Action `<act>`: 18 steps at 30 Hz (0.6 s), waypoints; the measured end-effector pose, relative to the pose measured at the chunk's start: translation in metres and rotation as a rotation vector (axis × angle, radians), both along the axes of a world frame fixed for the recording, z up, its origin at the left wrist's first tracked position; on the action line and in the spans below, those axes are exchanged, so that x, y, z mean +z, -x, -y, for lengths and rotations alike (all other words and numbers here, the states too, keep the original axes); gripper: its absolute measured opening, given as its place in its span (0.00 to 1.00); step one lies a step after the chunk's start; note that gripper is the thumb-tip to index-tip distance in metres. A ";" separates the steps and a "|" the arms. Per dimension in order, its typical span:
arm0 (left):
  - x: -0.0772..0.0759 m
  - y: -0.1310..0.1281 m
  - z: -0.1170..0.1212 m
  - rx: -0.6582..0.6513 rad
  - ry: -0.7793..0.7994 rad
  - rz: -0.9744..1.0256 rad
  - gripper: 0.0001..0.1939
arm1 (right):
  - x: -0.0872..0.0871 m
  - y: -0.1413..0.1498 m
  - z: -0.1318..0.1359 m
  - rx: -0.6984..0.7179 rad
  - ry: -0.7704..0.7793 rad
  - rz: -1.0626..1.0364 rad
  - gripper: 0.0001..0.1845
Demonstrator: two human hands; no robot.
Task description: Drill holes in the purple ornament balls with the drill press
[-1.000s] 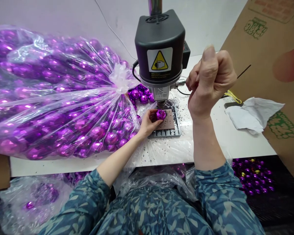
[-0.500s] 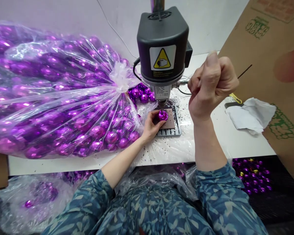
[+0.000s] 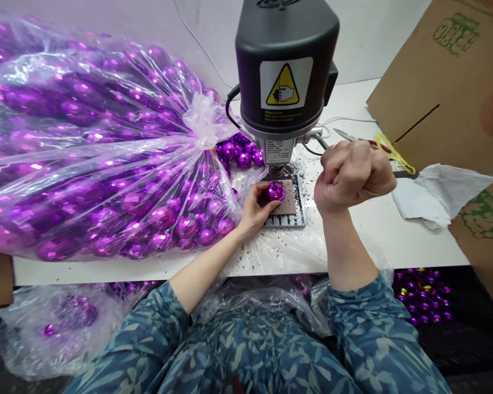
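My left hand (image 3: 257, 207) pinches a shiny purple ball (image 3: 276, 191) and holds it on the small brown plate (image 3: 286, 205) under the spindle of a black bench drill (image 3: 286, 71). My right hand (image 3: 351, 175) is a closed fist around the drill's metal lever (image 3: 321, 141), low and to the right of the drill head. Dark shavings lie scattered round the plate.
A large clear bag full of purple balls (image 3: 98, 153) fills the left of the white table (image 3: 394, 230). A cardboard box (image 3: 456, 109) leans at the right, with white paper (image 3: 439, 191) and scissors (image 3: 361, 139) near it. More balls lie below the table (image 3: 423, 293).
My right fist has come down and toward me with the lever. The view has moved closer to the drill. My left hand still holds the ball in place.
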State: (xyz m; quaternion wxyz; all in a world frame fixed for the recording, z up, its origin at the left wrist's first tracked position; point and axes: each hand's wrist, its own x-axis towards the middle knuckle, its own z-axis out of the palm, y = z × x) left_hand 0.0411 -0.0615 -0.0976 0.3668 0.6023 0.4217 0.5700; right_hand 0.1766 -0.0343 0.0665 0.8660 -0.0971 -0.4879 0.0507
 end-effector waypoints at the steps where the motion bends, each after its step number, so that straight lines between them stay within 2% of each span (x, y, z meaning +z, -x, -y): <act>1: 0.001 0.000 0.000 0.000 0.006 0.003 0.30 | -0.002 0.000 -0.001 0.007 -0.021 -0.008 0.31; 7: 0.005 -0.001 0.002 0.002 0.045 -0.002 0.29 | -0.019 -0.001 -0.006 0.019 -0.062 -0.023 0.29; 9: 0.006 -0.001 0.003 0.007 0.049 -0.010 0.29 | -0.018 -0.002 -0.004 0.021 -0.053 -0.021 0.30; 12: 0.008 -0.002 0.003 0.017 0.041 -0.015 0.29 | 0.002 0.000 0.001 0.021 0.026 -0.021 0.31; 15: 0.012 -0.001 0.003 0.021 0.039 -0.013 0.29 | 0.037 0.003 0.001 -0.008 0.228 0.006 0.31; 18: 0.022 0.000 0.011 0.081 0.040 -0.040 0.28 | 0.064 0.005 -0.007 0.023 0.305 0.042 0.28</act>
